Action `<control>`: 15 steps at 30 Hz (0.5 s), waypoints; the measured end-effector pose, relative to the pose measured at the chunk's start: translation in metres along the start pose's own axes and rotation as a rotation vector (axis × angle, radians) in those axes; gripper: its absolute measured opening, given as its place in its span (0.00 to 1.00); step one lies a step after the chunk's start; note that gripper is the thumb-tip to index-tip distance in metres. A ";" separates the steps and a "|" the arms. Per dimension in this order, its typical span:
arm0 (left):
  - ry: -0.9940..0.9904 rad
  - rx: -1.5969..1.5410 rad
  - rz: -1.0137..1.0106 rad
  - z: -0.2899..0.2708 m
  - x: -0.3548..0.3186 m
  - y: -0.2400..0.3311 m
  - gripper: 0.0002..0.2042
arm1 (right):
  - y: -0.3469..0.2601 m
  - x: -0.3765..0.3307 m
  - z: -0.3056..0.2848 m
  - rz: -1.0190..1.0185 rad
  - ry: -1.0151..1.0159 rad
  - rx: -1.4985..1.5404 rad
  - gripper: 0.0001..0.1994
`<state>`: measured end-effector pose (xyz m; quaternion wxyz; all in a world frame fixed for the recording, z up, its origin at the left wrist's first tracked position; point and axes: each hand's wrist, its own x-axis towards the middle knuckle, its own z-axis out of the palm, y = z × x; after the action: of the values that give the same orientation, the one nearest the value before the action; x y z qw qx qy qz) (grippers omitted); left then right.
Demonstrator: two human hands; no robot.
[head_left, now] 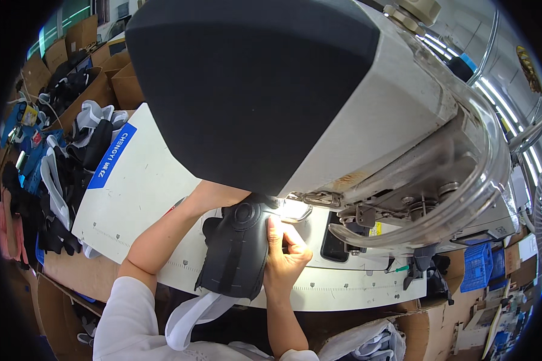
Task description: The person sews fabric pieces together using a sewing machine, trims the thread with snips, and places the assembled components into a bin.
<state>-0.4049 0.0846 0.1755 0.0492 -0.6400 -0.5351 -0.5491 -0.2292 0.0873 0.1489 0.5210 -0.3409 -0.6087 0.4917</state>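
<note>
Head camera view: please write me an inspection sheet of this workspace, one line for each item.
Surface: white sewing machine table with ruler marks and a blue label; light falls near the needle area.
Job's things: black padded fabric piece lying flat under the sewing machine head; a white strap hangs off its near edge.
Clutter: heap of black and white fabric pieces on the left; cardboard boxes behind it.
Hands: left hand mostly hidden under the machine head, at the piece's far edge; right hand pressing on its right edge.
Cables: clear curved tube on the machine's right side.
Surroundings: blue crate and more boxes on the right.
</note>
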 end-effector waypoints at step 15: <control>0.190 -0.099 -0.041 0.017 0.000 -0.012 0.05 | -0.004 0.006 -0.005 0.089 0.035 -0.049 0.07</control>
<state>-0.4027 0.1004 0.1626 0.0570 -0.5755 -0.5134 -0.6340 -0.2249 0.0927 0.1539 0.5005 -0.3889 -0.5956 0.4935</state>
